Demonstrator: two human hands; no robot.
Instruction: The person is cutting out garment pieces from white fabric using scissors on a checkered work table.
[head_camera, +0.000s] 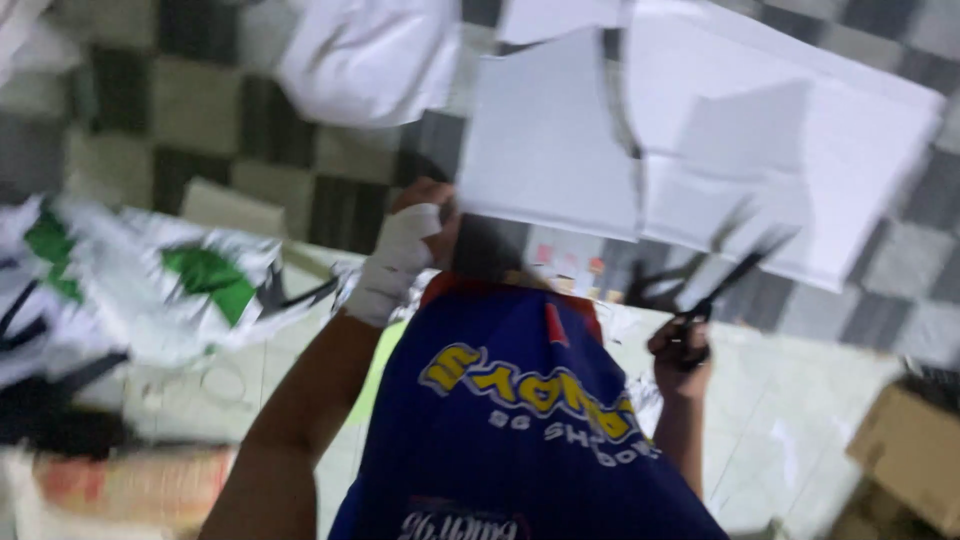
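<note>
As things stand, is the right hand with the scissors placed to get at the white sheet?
Probably yes: the right hand holds black scissors whose blades already overlap the white sheet's lower edge; nothing lies between, though blur hides contact.

Both arms reach forward, bandaged left hand (405, 250) raised, right hand (680, 350) fisted.

Blurred. Bandaged left hand (408, 250) gripping edge of white paper sheet (550, 140); right hand (680, 352) holding black scissors (722, 285), blades open at torn sheet (790, 150). Blue shirt (520, 420) below.
</note>
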